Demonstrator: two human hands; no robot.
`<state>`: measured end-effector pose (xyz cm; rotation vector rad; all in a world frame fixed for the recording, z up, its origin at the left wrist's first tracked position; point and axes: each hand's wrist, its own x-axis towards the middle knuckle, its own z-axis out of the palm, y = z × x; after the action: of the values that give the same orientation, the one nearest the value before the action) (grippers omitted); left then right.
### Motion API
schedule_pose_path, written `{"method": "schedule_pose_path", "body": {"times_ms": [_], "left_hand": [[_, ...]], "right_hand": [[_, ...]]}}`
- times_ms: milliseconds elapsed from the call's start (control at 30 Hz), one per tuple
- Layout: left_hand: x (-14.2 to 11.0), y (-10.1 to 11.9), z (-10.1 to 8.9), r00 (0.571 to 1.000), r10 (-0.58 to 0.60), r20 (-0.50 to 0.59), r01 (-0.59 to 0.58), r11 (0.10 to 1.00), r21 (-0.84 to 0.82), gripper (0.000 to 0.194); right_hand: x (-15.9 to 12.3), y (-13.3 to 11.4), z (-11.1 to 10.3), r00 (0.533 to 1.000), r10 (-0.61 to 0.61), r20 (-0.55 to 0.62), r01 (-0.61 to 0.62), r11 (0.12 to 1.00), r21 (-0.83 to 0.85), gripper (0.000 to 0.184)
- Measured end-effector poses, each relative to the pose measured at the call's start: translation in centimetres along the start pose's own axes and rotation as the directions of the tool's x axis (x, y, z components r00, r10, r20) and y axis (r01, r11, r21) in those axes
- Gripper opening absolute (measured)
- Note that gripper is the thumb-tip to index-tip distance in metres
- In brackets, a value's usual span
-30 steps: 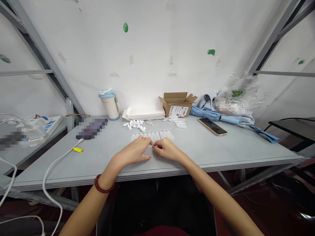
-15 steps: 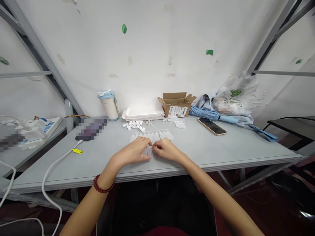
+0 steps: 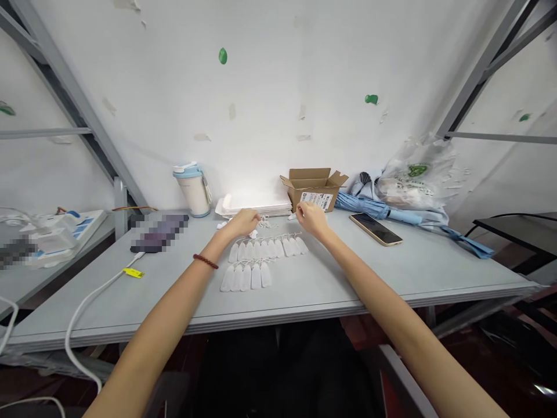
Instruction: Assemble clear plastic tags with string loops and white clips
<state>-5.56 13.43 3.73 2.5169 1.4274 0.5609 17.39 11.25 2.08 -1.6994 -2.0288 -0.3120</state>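
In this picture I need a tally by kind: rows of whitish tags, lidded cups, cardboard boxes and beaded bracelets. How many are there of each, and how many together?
Rows of whitish tags: 2
Lidded cups: 1
Cardboard boxes: 1
Beaded bracelets: 1
Total: 5

Between white tags (image 3: pixel 264 249) and phone (image 3: pixel 376 229) the desk (image 3: pixel 315 278) lies open, save for the right forearm (image 3: pixel 387 310) over it.

White tags (image 3: pixel 246 278), dark red bracelet (image 3: pixel 206 261), cream tumbler (image 3: pixel 194 194) — pale blue lid (image 3: pixel 188 170) — brown box (image 3: pixel 314 189), grey table (image 3: pixel 304 284)
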Motion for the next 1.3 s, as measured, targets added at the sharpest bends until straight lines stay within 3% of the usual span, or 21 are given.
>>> {"method": "schedule_pose_path", "body": {"times_ms": [133,267,567,733,1300], "left_hand": [[1.7,-1.2,1.6,0.999,0.017,-0.039,-0.018,1.000,-0.019,0.039],[1.8,-2.7,2.6,0.997,0.044,-0.070,-0.046,0.998,-0.036,0.045],[2.1,-3.0,3.9,0.987,0.157,-0.034,-0.158,0.987,-0.038,0.048],[2.2,-2.8,4.7,0.983,0.185,0.002,-0.185,0.983,0.005,0.047],[2.0,-2.2,4.7,0.959,0.277,0.066,-0.285,0.940,0.188,0.049]], "right_hand": [[1.3,1.9,2.7,0.996,-0.030,0.081,0.043,0.984,-0.170,0.037],[1.2,2.5,4.1,0.986,-0.100,0.136,0.123,0.977,-0.174,0.048],[1.2,2.5,4.0,0.961,-0.151,0.230,0.198,0.960,-0.199,0.053],[1.0,1.9,3.8,0.959,-0.180,0.221,0.232,0.943,-0.238,0.047],[1.2,1.9,4.5,0.959,-0.201,0.202,0.238,0.954,-0.182,0.041]]}}
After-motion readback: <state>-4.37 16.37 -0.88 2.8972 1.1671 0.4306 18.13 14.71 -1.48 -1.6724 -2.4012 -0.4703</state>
